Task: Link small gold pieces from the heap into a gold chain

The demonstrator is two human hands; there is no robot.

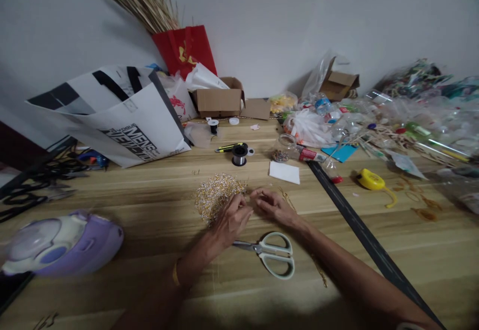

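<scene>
A tangled heap of fine gold and silver beaded strands (pixel 213 195) lies on the wooden table. Against its right edge is my left hand (pixel 232 216), fingers curled into a pinch; whatever they hold is too small to make out. My right hand (pixel 275 206) faces it from a short distance, fingers bent toward the left fingertips, with a gap showing between them. No object is visible in that hand. Just below both hands lie scissors (pixel 275 255) with pale handles. A thin gold strand (pixel 287 198) runs beside my right wrist, and another gold chain piece (pixel 321 272) is under the forearm.
Beyond the hands stand a wire spool (pixel 239 155), a jar of beads (pixel 280 155) and a folded white paper (pixel 284 172). A yellow tape measure (pixel 370 179) lies right of a dark strip (pixel 348 210). At left are a purple-white appliance (pixel 82 245) and a large bag (pixel 138 125).
</scene>
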